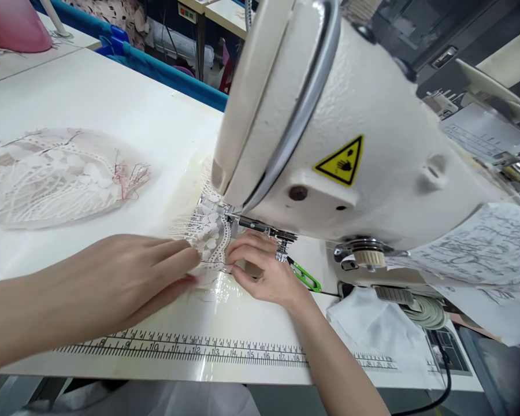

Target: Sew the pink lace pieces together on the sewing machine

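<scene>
A strip of white lace (210, 234) with a scalloped, dotted border and fringe lies under the needle area of a sewing machine (294, 115). My left hand (149, 277) is at the lace's left edge, fingers pressed together and thumb beneath, closed on the fringe side. Thumb and index finger of my right hand (264, 268) pinch the lace's right edge, just in front of the presser foot. The machine head hides part of the right fingers and the far end of the strip. Green-handled thread snips (305, 276) lie right of my right hand.
A pile of lace pieces (56, 176) with red thread ends lies at the left. A printed ruler (190, 349) runs along the table's front edge. White cloth (379, 326) and patterned paper (472, 248) are at the right. Blue fabric (173, 72) borders the table's far side.
</scene>
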The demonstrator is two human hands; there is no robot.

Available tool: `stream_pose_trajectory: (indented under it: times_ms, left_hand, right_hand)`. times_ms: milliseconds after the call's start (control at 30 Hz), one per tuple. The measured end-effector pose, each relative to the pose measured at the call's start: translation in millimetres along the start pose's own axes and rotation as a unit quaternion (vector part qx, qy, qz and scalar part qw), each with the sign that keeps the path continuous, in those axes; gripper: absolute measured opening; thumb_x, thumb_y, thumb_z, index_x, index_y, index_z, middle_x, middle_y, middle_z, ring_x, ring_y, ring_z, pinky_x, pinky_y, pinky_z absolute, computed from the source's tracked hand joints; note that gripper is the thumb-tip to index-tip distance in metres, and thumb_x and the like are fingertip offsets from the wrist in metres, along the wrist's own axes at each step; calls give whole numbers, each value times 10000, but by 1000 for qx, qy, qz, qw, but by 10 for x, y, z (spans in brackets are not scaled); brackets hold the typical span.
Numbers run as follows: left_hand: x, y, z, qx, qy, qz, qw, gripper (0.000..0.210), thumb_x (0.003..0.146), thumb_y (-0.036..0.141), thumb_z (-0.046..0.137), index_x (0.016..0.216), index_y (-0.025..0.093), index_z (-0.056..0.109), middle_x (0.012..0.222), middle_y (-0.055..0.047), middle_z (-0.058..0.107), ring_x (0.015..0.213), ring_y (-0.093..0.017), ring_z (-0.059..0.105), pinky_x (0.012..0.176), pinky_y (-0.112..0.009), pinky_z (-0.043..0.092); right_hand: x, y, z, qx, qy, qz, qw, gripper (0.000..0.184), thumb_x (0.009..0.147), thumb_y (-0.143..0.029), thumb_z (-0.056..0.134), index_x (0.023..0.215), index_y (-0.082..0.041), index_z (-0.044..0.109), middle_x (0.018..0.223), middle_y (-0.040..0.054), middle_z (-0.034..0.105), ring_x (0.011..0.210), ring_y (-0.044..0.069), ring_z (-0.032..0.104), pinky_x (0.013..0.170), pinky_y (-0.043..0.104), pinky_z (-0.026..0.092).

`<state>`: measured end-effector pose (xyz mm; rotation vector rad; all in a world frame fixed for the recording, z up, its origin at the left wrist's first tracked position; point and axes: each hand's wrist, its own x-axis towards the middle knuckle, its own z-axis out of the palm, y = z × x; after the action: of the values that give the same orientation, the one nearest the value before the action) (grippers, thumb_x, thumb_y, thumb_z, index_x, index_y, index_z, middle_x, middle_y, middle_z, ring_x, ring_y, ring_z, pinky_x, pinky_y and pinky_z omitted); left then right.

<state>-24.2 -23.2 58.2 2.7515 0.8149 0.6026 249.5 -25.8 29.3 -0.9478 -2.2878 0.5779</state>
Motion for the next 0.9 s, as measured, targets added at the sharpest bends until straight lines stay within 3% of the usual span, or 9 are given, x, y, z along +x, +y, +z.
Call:
stream_pose_trajectory:
  times_ms: [100,200,300,400,500,600,700,767,900]
  left_hand:
    - [263,-102,77,0,-56,81,995,107,991,196,541,939,195,634,825,-14,655,693,-189,630,612,-318,482]
    - [345,-171,247,53,5,119,991,291,922,-12,446,881,175,665,784,-13,624,675,-183,575,657,-331,467]
    - [315,-178,381,90,77,144,983,365,974,-13,400,818,165,678,754,-25,605,659,-187,516,650,-342,430]
    - [277,-151,436,98,104,144,979,357,1006,17,421,822,167,688,780,-33,621,688,-193,508,660,-352,410]
    - [260,-130,443,124,116,139,976,344,1009,25,441,826,167,696,771,-31,607,690,-197,492,657,-369,379]
    - [235,-125,436,176,117,133,968,326,999,32,483,805,183,698,742,-22,605,694,-196,511,682,-380,389]
    - [192,-138,451,171,110,129,971,338,1002,36,431,934,179,729,1006,-64,739,979,-233,653,921,-414,490]
    - [164,-155,483,136,105,125,977,354,1022,70,383,1079,147,723,1252,-100,733,1233,-259,635,1110,-435,470]
    - [141,-185,544,113,99,115,982,372,1045,111,336,1130,95,698,1299,-133,732,1279,-234,655,1105,-356,526]
  right_hand:
    - [-3,-17,-13,0,8,3,1000,136,946,-128,565,907,-232,643,977,22,731,921,156,689,808,299,543]
    - [-20,-10,-7,-15,24,-12,1000,134,955,-137,581,894,-235,648,981,15,729,921,151,702,836,297,547]
    - [-40,-8,22,-74,29,-20,997,47,996,-226,613,1016,-233,655,1099,39,744,1005,171,720,883,319,558]
    - [-38,-29,65,-151,24,-28,988,169,1027,-322,635,1155,-212,639,1262,84,730,1120,207,712,936,361,575]
    - [-10,-47,90,-174,15,-55,983,53,1027,-210,631,1055,-210,676,1219,55,762,1179,219,704,1013,377,586]
    - [13,-42,78,-155,16,-95,983,143,1019,-101,603,1009,-203,703,1099,25,800,1108,185,738,1080,378,588]
    - [14,-28,62,-138,23,-109,984,181,1026,-86,585,1032,-204,722,1087,27,805,1061,159,756,1076,360,609]
    - [7,-24,64,-134,19,-103,986,193,1024,-79,582,1053,-202,728,1097,33,803,1070,160,756,1050,338,628]
    - [-3,-19,94,-143,26,-100,984,199,1023,-67,577,1075,-197,718,1084,34,804,1047,157,760,1014,313,647]
